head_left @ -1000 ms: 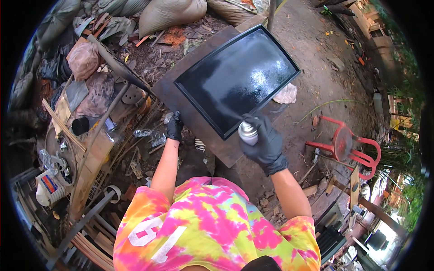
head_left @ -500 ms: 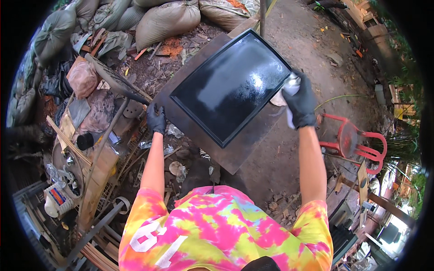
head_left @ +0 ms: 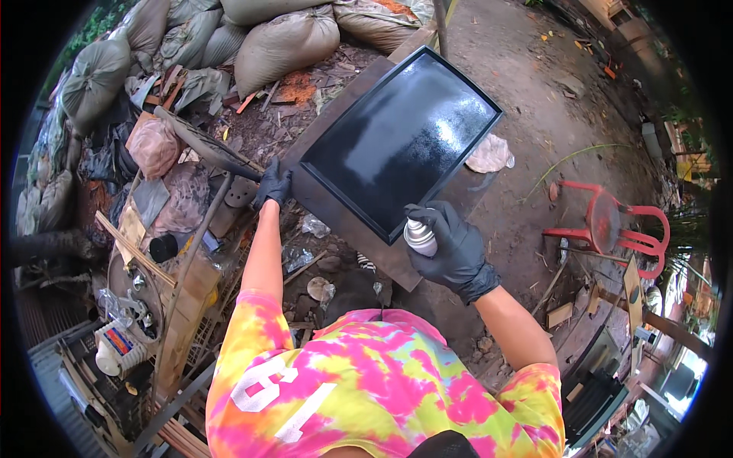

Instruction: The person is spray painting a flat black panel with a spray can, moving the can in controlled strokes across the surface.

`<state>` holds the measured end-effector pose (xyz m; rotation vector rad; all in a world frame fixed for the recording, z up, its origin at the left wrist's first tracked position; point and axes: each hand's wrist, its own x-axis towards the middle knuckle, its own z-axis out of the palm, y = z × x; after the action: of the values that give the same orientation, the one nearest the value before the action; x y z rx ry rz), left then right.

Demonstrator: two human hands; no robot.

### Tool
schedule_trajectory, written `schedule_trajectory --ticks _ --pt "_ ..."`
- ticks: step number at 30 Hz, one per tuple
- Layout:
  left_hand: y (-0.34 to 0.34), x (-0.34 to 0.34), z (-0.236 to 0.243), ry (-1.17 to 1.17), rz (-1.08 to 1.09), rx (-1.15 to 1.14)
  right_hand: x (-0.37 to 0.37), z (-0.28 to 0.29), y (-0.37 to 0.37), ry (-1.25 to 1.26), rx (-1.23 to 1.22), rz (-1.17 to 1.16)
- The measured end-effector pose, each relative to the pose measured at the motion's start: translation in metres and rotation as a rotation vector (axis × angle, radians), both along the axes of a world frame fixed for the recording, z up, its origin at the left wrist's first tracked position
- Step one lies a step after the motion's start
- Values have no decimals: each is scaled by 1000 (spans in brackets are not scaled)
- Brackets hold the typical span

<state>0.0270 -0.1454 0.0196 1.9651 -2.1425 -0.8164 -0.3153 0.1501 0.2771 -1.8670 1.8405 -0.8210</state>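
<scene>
My right hand [head_left: 452,256], in a black glove, grips a spray can [head_left: 421,239] with a light metallic body, its index finger over the top. Just beyond the can lies a shallow rectangular black tray [head_left: 382,153] with a raised rim; its surface looks glossy, with a grainy bright patch towards the right. The tray rests at a slant on a larger brown board [head_left: 393,263]. Also gloved in black, my left hand [head_left: 273,185] is closed on the board's left edge; part of its grip is hidden.
Stuffed sacks [head_left: 286,49] are piled at the far left. A red plastic chair [head_left: 607,221] lies tipped on the dirt at right. Beside the tray is a pale crumpled lump [head_left: 490,154]. Planks, wire and a white plastic container [head_left: 121,347] clutter the left side.
My right hand with the spray can has swung from the tray's right corner down to its near corner, uncovering the pale lump. My left hand stays at the board's edge.
</scene>
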Motion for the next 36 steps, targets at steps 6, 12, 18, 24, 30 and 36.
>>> schedule_trajectory --ticks 6,12,18,24,30,36 --pt "15 3 2 -44 31 -59 -29 -6 -20 35 -83 -227" --pt "85 26 -14 -17 119 -55 -116 16 12 -108 -290 -766" --pt "168 49 -37 293 145 271 -108 7 86 -288 -158 -884" --pt "158 9 -21 354 105 -246 -54 -12 102 -397 -133 -824" --pt "104 -12 20 -14 -95 -483 -38 -18 96 -375 -101 -762" --pt "113 15 -35 324 107 228 -44 -11 83 -219 -93 -750"
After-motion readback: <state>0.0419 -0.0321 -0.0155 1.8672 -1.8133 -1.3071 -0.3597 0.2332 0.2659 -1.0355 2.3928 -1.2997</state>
